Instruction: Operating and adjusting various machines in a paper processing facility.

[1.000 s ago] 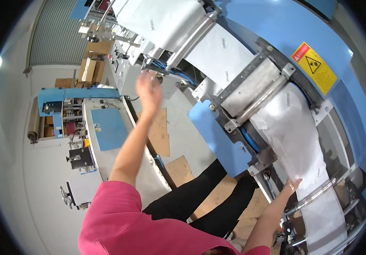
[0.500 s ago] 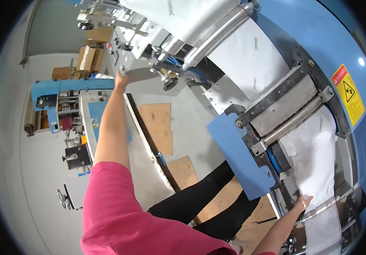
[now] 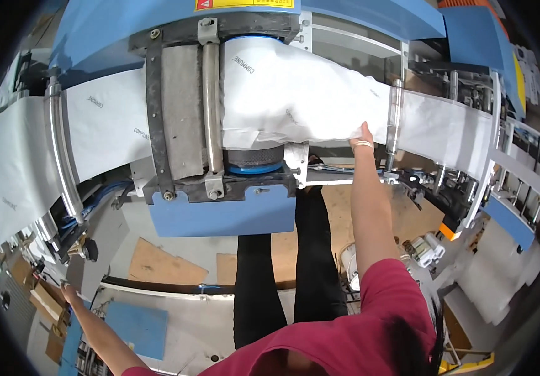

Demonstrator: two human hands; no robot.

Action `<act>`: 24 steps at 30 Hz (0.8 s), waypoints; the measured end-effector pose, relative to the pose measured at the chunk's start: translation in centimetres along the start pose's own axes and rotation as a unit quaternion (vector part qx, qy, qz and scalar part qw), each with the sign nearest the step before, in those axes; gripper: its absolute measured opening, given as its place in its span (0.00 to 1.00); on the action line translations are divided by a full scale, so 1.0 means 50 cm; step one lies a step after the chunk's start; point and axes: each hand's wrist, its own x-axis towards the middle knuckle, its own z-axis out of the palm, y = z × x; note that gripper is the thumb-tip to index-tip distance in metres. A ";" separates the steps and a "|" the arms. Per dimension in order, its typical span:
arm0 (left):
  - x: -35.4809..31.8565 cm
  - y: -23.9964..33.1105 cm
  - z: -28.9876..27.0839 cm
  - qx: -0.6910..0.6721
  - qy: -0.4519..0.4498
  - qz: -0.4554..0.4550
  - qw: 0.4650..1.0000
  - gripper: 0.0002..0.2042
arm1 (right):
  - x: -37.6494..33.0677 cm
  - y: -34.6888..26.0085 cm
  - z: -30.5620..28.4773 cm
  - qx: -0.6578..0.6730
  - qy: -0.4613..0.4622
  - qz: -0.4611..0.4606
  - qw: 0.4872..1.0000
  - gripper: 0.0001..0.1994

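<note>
White sheet stretches from left to right across the blue machine; it looks light, thin and limp. On the left, at the near side, the left hand is close to a grey panel, too small to tell whether its grip is clenched or released. Beyond it, the sheet lies over a shiny bar, where it would probably slide easily. Right of a grey pad, it drapes over a drum, wrinkled along its near edge, so it likely creases readily and could tear under a hard tug. Between the drum and a right-hand bar, the right hand touches that edge; its fingers are partly hidden, so I cannot tell whether the grip is closed. That loose edge seems easiest to take, with a gentle, flat pinch.
</note>
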 end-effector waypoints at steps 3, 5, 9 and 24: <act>-0.084 0.062 0.069 0.094 0.050 -0.006 0.994 0.25 | -0.015 -0.014 -0.002 0.011 -0.005 0.012 1.000 0.18; -0.045 0.046 0.023 0.094 0.041 0.001 0.995 0.25 | -0.019 0.005 0.002 0.025 -0.026 0.036 0.999 0.18; -0.051 0.064 0.047 0.161 0.007 -0.013 0.987 0.24 | -0.057 0.026 0.030 0.010 -0.017 0.042 0.999 0.16; -0.018 0.057 0.027 0.144 -0.057 -0.008 0.988 0.17 | -0.210 0.149 0.099 0.081 -0.136 0.126 0.979 0.19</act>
